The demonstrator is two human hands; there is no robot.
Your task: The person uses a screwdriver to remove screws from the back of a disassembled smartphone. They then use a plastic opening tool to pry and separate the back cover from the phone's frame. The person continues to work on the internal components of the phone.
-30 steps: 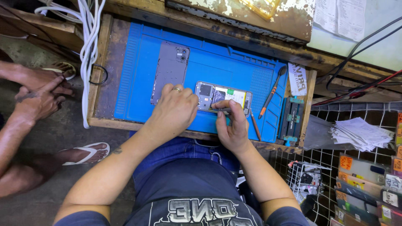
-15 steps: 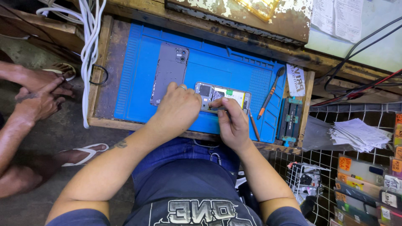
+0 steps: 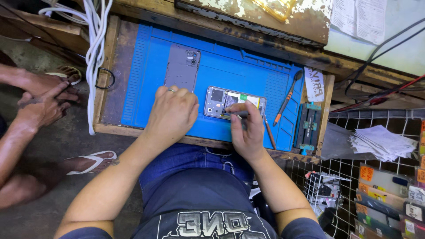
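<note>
A blue mat (image 3: 230,71) lies on the desk (image 3: 106,88). On it sits an open phone (image 3: 234,102). The left hand (image 3: 171,114) rests just left of the phone. The right hand (image 3: 247,132) holds a thin tool (image 3: 237,114) with its tip on the phone. A grey back cover (image 3: 182,68) lies farther off. An orange tool (image 3: 287,98) lies to the right.

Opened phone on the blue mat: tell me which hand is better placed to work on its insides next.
Right. The right hand holds a thin tool with its tip on the opened phone. The left hand rests fisted beside the phone's left end, holding no visible tool.
</note>
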